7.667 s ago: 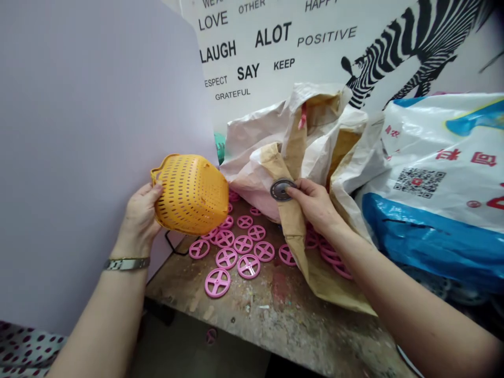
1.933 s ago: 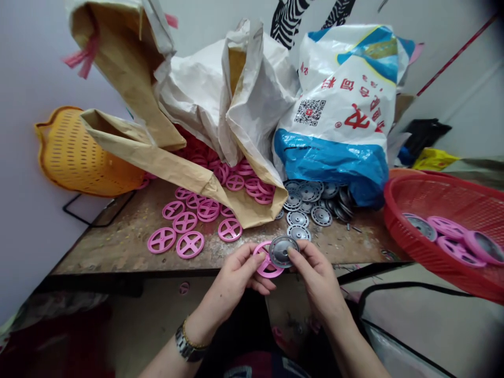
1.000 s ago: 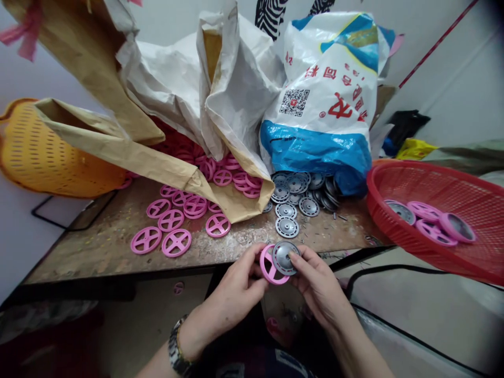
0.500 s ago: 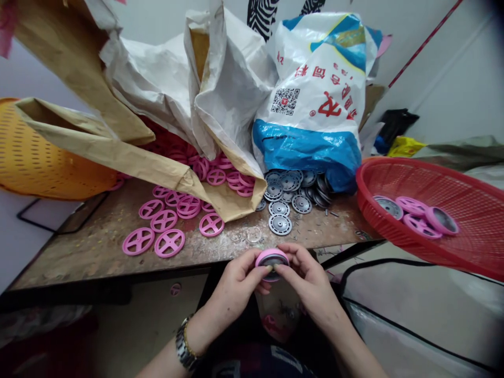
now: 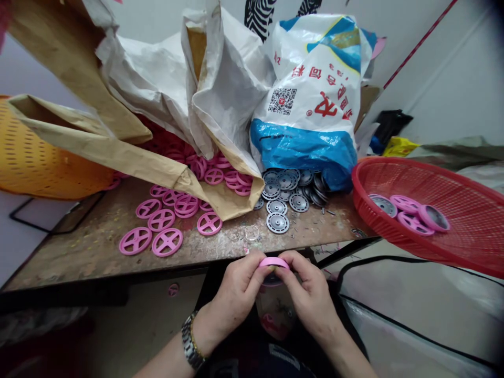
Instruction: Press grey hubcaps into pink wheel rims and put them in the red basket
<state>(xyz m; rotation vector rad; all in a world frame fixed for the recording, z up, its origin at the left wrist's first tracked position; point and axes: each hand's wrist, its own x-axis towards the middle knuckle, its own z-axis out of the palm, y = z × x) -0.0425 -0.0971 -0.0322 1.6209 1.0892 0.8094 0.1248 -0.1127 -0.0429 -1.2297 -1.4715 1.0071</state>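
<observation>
Between my two hands is a pink plastic wheel (image 5: 273, 261) with a grey disc set in it, held just off the table's front edge and tilted. My left hand (image 5: 239, 283) is closed on its left side, the thumb pressing on the disc. On the other side my right hand (image 5: 307, 290) grips it the same way, thumb tips nearly meeting. Loose pink spoked wheels (image 5: 167, 242) lie on the table to the left. Beyond my hands are several grey slotted discs (image 5: 277, 223), piled at the mouth of a white and blue bag (image 5: 303, 139).
A red mesh basket (image 5: 464, 247) at the right holds pink wheels and discs. Paper sacks (image 5: 232, 105) with more pink wheels stand at the back, beside an orange perforated basket (image 5: 47, 163). Small pins (image 5: 331, 212) are scattered on the worn wooden table (image 5: 79, 257).
The wheel has tipped in my hands, so its pink rim now faces me more and less of the grey disc shows. My fingers have closed in tighter round it.
</observation>
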